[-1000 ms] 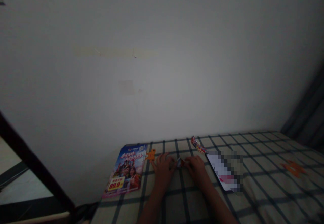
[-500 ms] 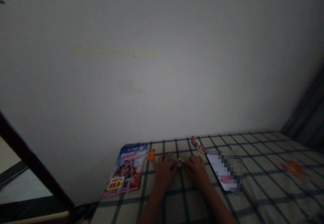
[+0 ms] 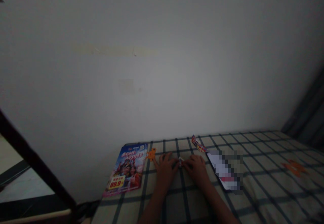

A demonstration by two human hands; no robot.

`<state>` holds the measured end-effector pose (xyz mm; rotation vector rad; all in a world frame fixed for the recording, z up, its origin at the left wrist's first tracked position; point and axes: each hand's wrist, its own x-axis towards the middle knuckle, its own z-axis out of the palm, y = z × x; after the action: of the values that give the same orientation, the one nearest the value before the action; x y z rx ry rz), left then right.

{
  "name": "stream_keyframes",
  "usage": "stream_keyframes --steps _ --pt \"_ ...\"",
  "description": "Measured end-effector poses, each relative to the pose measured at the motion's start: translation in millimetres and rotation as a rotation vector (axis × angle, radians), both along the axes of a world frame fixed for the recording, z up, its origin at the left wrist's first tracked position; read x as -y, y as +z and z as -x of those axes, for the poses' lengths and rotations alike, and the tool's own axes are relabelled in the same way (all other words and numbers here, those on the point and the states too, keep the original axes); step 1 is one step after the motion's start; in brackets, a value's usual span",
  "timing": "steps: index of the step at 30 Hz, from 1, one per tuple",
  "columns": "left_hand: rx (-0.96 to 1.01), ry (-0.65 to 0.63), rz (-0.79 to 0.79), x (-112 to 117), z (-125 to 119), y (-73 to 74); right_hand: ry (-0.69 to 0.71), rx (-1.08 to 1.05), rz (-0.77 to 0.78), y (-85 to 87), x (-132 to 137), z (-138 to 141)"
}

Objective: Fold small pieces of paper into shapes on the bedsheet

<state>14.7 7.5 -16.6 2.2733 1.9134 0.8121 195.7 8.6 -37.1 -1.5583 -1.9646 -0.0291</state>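
My left hand (image 3: 164,170) and right hand (image 3: 197,170) have drawn in toward each other, and the scrap (image 3: 180,160) between their fingertips shows less of itself than it did a second ago. Then a reddish, dark patch of it lay open between my thumbs. Now only a small pale tip peeks out, lying on the sheet (image 3: 255,180) right where my hands meet. I judge that the scrap has been folded smaller or is more covered by my fingers. Which of the two is too small and too dim to tell.

To the left of my left hand and well apart from it, the flyer (image 3: 128,169) lies flat on the sheet, in the same place as before. The orange mark (image 3: 151,154) sits just beyond my left fingertips, close but not touched. My left fingers are loosely fanned, with the thumb side turned in to the scrap. My right fingers are bunched and point in at it from the other side. Both hands touch the scrap, but I cannot tell whether they pinch it or only press it flat against the sheet.

Just past my right hand, up and to the right, the wrapper (image 3: 198,145) lies untouched. The phone (image 3: 224,171) lies beside my right wrist, where it was. Both hands also sit a little farther up the sheet than in the earlier picture, while nothing around them has shifted.
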Motion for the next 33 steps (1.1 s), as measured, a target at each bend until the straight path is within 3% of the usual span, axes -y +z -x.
stream_keyframes --steps 16,33 --pt "0.010 0.005 0.037 1.2 -0.9 4.3 -0.034 -0.013 -0.023 -2.6 -0.9 3.0" --pt "-0.021 0.011 0.046 -1.4 -0.4 -0.7 -0.052 -0.005 -0.023 -3.5 0.1 5.6"
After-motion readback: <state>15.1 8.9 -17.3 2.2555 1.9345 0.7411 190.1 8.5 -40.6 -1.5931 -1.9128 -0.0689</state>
